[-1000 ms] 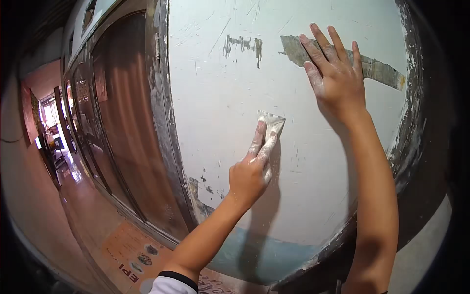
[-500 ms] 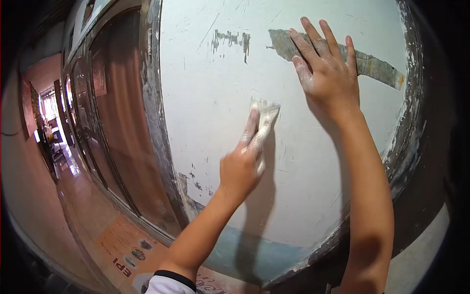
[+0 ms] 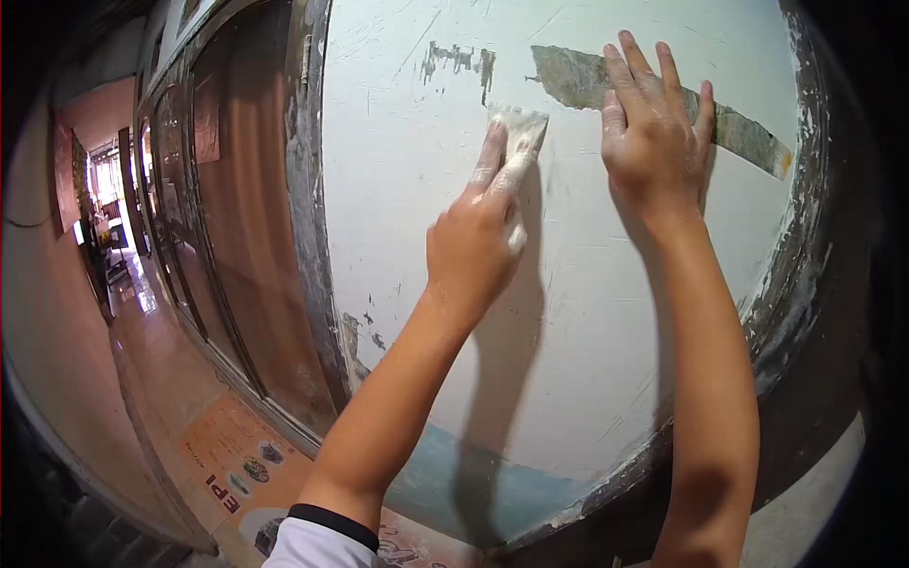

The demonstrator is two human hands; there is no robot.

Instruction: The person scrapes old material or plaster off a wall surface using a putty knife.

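Note:
My left hand (image 3: pixel 478 227) is wrapped round a scraper (image 3: pixel 521 133) coated in white, its wide edge up against the white panel (image 3: pixel 426 189). Its handle is mostly hidden by my fingers, which are dusted white. Above the scraper's edge is a ragged grey patch (image 3: pixel 459 64) of bare surface. To the right, my right hand (image 3: pixel 655 133) lies on the panel with its fingers spread, over part of a long grey strip (image 3: pixel 748 137). Nothing is held in it.
A worn dark frame (image 3: pixel 310 170) edges the panel. Left of it are a brown curtain (image 3: pixel 246 237) behind glass and a narrow passage. An orange printed sheet (image 3: pixel 241 454) lies on the floor. The panel's lower part has a blue-green band (image 3: pixel 530 488).
My left hand has moved up the panel with the scraper, nearer the ragged grey patch. My right hand has shifted slightly to the right along the strip. The view has tilted a little.

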